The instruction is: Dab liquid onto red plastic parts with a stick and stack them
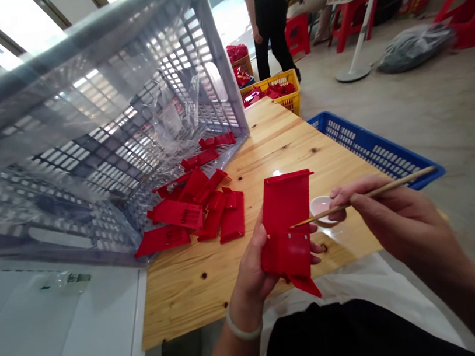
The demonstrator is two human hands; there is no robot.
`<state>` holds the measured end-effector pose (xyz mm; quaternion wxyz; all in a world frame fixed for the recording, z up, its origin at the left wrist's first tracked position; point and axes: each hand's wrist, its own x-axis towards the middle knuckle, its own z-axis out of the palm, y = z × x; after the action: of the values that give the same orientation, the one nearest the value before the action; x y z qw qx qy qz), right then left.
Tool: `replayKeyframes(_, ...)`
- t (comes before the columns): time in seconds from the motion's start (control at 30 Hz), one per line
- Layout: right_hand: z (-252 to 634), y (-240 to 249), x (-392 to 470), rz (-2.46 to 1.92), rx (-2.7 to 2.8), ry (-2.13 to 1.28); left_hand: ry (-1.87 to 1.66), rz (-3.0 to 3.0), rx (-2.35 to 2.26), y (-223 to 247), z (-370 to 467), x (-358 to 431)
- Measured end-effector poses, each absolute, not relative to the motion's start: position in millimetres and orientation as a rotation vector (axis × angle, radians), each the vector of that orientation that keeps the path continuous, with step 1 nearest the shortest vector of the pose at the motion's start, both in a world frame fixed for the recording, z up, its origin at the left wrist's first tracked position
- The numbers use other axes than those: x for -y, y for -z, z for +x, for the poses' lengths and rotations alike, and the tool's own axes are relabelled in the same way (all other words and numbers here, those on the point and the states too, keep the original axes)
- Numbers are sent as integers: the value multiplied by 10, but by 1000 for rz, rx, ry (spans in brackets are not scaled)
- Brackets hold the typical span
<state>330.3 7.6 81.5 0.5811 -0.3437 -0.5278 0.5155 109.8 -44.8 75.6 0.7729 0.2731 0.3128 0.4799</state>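
Observation:
My left hand (255,261) is wrapped round a red plastic part (287,203), holding it tilted above the wooden table (183,297). Between the fingers of my right hand (383,204) is a thin wooden stick (401,180), its dark, fine tip at the middle of the red part, near small pale dots. A small white bowl (321,206) sits on the table behind the stick, partly covered by it. Several more red parts (232,217) lie in a loose pile at the left, spilling from a grey crate.
The large grey crate (224,56), lined with clear plastic, lies on its side at the left. A blue basket (364,136) is beyond the table's right edge. Behind are a yellow basket (293,101) of red parts, a standing person (271,20) and a seated person.

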Motion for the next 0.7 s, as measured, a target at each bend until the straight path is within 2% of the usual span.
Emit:
replayKeyframes(0.5, 3362, -915, -100, -764, 1385, -1104, -1103, 726, -738, -750, 1058, 452)
replayKeyframes(0.7, 3375, -1093, -119, -684, 1709, -939, -1091, 790, -837, -714, 1016, 452)
